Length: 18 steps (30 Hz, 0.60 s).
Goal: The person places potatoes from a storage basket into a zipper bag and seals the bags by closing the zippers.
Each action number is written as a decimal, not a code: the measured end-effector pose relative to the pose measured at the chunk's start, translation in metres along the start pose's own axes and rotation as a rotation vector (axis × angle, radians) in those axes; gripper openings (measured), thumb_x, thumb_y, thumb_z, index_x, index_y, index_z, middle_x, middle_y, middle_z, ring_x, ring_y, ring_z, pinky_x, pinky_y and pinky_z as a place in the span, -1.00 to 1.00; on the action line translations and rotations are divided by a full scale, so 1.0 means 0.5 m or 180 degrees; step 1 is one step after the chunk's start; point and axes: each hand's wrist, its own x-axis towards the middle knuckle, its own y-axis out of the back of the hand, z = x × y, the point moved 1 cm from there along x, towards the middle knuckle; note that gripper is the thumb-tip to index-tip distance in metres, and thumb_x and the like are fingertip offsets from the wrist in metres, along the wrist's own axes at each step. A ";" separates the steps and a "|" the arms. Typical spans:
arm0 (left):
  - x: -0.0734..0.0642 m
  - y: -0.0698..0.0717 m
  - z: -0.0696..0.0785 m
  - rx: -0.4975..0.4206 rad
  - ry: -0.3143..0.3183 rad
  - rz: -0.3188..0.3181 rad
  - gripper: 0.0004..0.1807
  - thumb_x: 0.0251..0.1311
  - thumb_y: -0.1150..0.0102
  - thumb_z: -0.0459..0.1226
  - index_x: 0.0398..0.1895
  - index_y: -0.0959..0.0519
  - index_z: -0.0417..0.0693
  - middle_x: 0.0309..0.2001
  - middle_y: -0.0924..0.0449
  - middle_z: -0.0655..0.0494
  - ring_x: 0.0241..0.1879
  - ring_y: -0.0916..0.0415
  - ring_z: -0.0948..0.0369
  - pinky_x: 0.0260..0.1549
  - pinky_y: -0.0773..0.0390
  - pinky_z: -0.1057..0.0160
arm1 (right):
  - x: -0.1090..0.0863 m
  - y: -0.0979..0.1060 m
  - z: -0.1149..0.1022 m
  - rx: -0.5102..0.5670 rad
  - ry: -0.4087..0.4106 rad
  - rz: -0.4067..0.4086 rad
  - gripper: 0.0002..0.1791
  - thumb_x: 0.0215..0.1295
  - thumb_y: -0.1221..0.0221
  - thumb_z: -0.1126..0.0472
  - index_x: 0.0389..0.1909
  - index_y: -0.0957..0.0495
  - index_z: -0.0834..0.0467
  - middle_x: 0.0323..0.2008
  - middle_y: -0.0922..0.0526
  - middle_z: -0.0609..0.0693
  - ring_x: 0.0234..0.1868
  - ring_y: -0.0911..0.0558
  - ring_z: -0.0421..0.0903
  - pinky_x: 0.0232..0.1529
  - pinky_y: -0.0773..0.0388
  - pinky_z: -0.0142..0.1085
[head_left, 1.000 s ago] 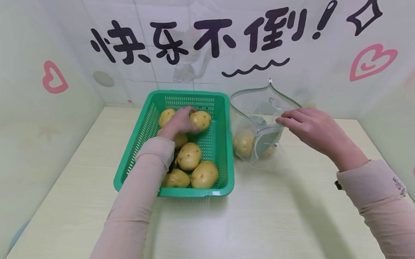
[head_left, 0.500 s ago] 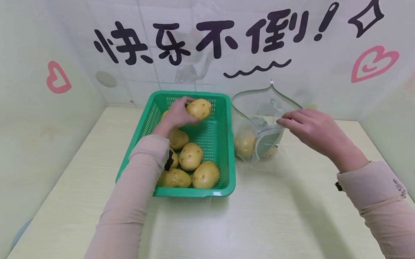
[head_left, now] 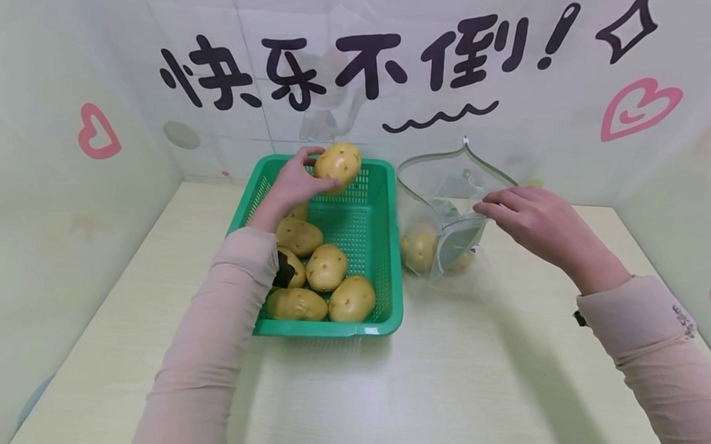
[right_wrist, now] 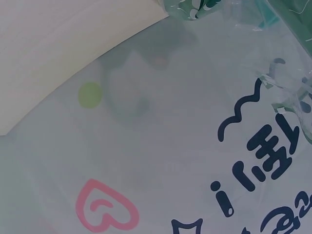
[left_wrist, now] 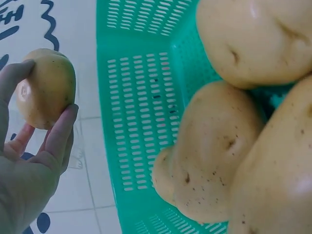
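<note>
My left hand [head_left: 291, 186] pinches a yellow potato [head_left: 338, 166] between thumb and fingers, above the back of a green plastic basket [head_left: 396, 271]. In the left wrist view the thumb and fingertips grip the held potato [left_wrist: 48, 92] from both sides. Several other potatoes [head_left: 327, 267] lie in the basket, some partly hidden by my left wrist. My right hand [head_left: 539, 221] pinches the near right edge of a clear zip bag [head_left: 458, 237], whose mouth gapes wide. Potatoes [head_left: 418, 251] show through the bag's side.
The pale wooden table [head_left: 431, 387] runs out in front of the basket and bag. A white wall [head_left: 372, 129] with black characters and pink hearts stands close behind them. Side walls [head_left: 43, 199] enclose the table at left and right.
My left hand has lifted the potato up from inside the basket to above its back rim. The right hand keeps its place at the bag's edge.
</note>
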 end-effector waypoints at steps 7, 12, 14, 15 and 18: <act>-0.005 -0.002 0.023 -0.0289 -0.0063 0.0053 -0.19 0.06 -0.35 -0.15 0.39 -0.20 0.09 0.36 -0.25 -0.06 0.23 -0.33 0.03 0.16 -0.44 0.03 | 0.002 -0.003 0.001 0.0016 0.0030 0.0035 -0.53 -0.17 -0.26 0.64 -0.15 -0.62 0.25 -0.30 -0.71 0.15 -0.32 -0.66 0.08 -0.31 -0.61 -0.06; -0.009 -0.004 0.047 -0.0424 -0.0107 0.0009 -0.18 0.06 -0.36 -0.14 0.40 -0.19 0.10 0.37 -0.24 -0.04 0.25 -0.37 0.03 0.17 -0.46 0.05 | 0.001 -0.003 0.002 0.0020 0.0031 0.0043 -0.53 -0.17 -0.25 0.63 -0.14 -0.62 0.25 -0.30 -0.71 0.15 -0.31 -0.66 0.08 -0.30 -0.60 -0.06; -0.011 -0.005 0.057 -0.0453 -0.0138 -0.0026 -0.18 0.05 -0.36 -0.13 0.39 -0.19 0.12 0.37 -0.24 -0.02 0.26 -0.37 0.04 0.17 -0.46 0.05 | 0.001 -0.003 0.002 0.0015 0.0025 0.0031 -0.54 -0.16 -0.25 0.63 -0.15 -0.62 0.25 -0.30 -0.71 0.15 -0.31 -0.66 0.08 -0.30 -0.60 -0.06; -0.012 -0.006 0.062 -0.0478 -0.0158 -0.0044 -0.18 0.05 -0.37 -0.14 0.39 -0.19 0.12 0.37 -0.23 -0.02 0.27 -0.37 0.03 0.17 -0.46 0.05 | 0.000 -0.003 0.002 0.0017 0.0030 0.0034 -0.54 -0.16 -0.24 0.63 -0.15 -0.62 0.25 -0.30 -0.70 0.15 -0.31 -0.66 0.08 -0.31 -0.60 -0.06; -0.016 -0.008 0.075 -0.0502 -0.0188 -0.0063 -0.18 0.05 -0.37 -0.14 0.39 -0.20 0.16 0.37 -0.23 0.01 0.27 -0.38 0.05 0.18 -0.45 0.06 | 0.000 -0.003 0.002 0.0023 0.0022 0.0018 -0.54 -0.16 -0.24 0.63 -0.15 -0.62 0.25 -0.30 -0.70 0.15 -0.31 -0.66 0.08 -0.30 -0.60 -0.06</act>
